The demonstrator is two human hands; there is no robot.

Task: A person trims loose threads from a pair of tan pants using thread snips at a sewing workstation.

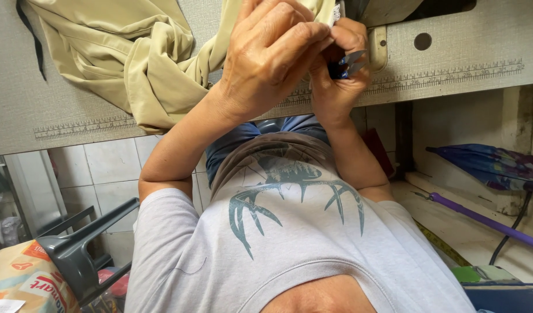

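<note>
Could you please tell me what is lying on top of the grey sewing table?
A crumpled beige garment lies on the grey sewing table, covering part of its printed ruler. Both hands, left and right, work above it; whatever lies beneath the cloth is hidden.

Bright, even daylight; soft shadows; sharp focus throughout; wide-angle bending at edges; no glare.
</note>
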